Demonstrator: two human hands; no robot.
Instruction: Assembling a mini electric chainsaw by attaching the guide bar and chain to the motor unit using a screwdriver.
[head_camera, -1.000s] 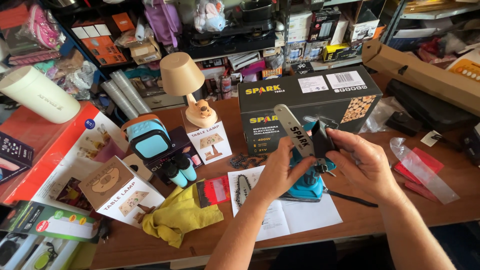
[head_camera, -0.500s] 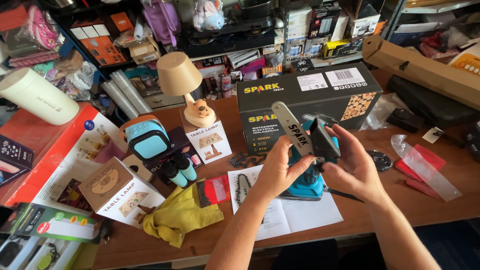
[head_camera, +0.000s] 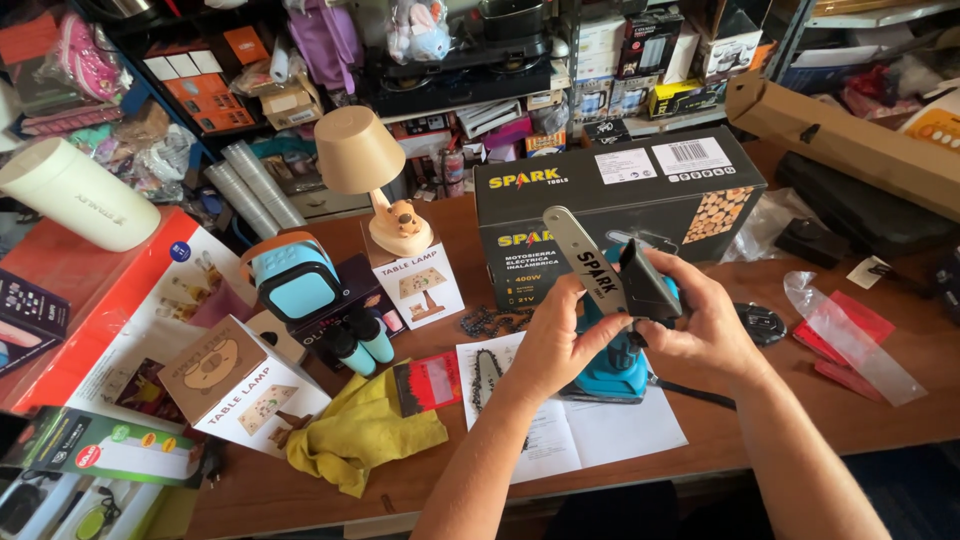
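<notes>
Over the wooden desk (head_camera: 770, 420) I hold a small teal cordless chainsaw (head_camera: 612, 362). My left hand (head_camera: 552, 345) grips its body and the base of the bare grey guide bar (head_camera: 585, 258), which points up and to the left. My right hand (head_camera: 705, 325) presses a black side cover (head_camera: 648, 290) against the saw. A loose saw chain (head_camera: 490, 322) lies on the desk just left of my left hand. Under the saw lies an open instruction sheet (head_camera: 600, 435). Behind it stands the saw's black box (head_camera: 640, 185).
A yellow cloth (head_camera: 360, 435) and a red packet (head_camera: 432, 380) lie at front left. Small lamp boxes (head_camera: 235, 385), a beige table lamp (head_camera: 365, 165) and a teal speaker (head_camera: 295, 280) crowd the left. A clear bag with red parts (head_camera: 850, 335) and a black round part (head_camera: 762, 322) lie right.
The view has shifted slightly. My right hand has pushed the black cover closer against the saw body, and the guide bar sits a little more upright. My left hand keeps its grip.
</notes>
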